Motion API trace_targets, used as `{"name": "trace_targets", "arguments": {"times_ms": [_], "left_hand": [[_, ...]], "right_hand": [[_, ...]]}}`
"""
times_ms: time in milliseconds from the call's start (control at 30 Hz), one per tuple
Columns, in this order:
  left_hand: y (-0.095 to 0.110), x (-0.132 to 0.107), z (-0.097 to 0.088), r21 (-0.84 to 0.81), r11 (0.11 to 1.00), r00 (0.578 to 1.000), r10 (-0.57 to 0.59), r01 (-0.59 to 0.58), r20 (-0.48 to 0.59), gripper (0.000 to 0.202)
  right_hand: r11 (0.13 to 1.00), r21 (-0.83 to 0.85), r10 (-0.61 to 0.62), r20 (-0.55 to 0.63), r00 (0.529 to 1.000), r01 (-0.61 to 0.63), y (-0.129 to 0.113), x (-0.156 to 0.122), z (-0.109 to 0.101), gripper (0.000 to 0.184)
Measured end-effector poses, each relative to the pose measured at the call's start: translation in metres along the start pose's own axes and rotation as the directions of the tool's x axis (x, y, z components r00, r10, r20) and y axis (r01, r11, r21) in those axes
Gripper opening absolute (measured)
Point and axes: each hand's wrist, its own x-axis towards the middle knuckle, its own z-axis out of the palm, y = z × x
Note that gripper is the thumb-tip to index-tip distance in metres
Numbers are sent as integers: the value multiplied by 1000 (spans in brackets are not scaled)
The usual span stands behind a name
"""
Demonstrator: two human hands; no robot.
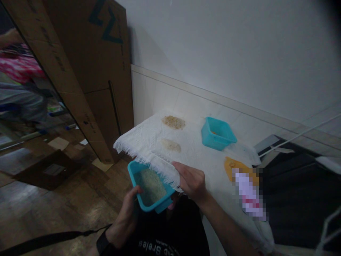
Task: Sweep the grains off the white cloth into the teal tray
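Note:
My left hand (130, 204) grips the near left rim of a turquoise plastic container (157, 206) with pale grains (150, 183) in it, held just below the table's edge. My right hand (193, 179) pinches the fringed edge of a white cloth (149, 138), which overhangs the container's far side. On the cloth lie a heap of tan beans or kernels (174, 122) and a smaller pale heap of grains (170, 145). Further right on the cloth stands a second turquoise container (218, 133) with a little orange content showing inside.
A tall cardboard box (96, 81) stands left of the table against the wall. At the right lie an orange packet (229, 169), a clear plastic bag (245, 153) and a black surface (298, 202). Flattened cardboard (48, 169) rests on the wooden floor. Another person's arm (10, 37) shows far left.

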Motion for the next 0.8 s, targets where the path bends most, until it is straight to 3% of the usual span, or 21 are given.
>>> {"name": "trace_targets", "arguments": {"times_ms": [167, 333, 633, 800], "left_hand": [[-23, 15, -9, 66, 996, 998, 60, -59, -13, 28], [-38, 15, -16, 83, 991, 994, 107, -105, -20, 28], [-29, 4, -11, 36, 993, 993, 113, -111, -43, 26], [-20, 1, -2, 17, 998, 998, 60, -60, 16, 23]], "right_hand": [[960, -250, 108, -68, 992, -122, -4, -24, -26, 38], [969, -224, 96, -33, 995, -101, -27, -34, -41, 38], [983, -174, 58, -10, 998, -59, -67, -37, -46, 63], [988, -146, 56, 2, 998, -55, -69, -31, -49, 53]]}}
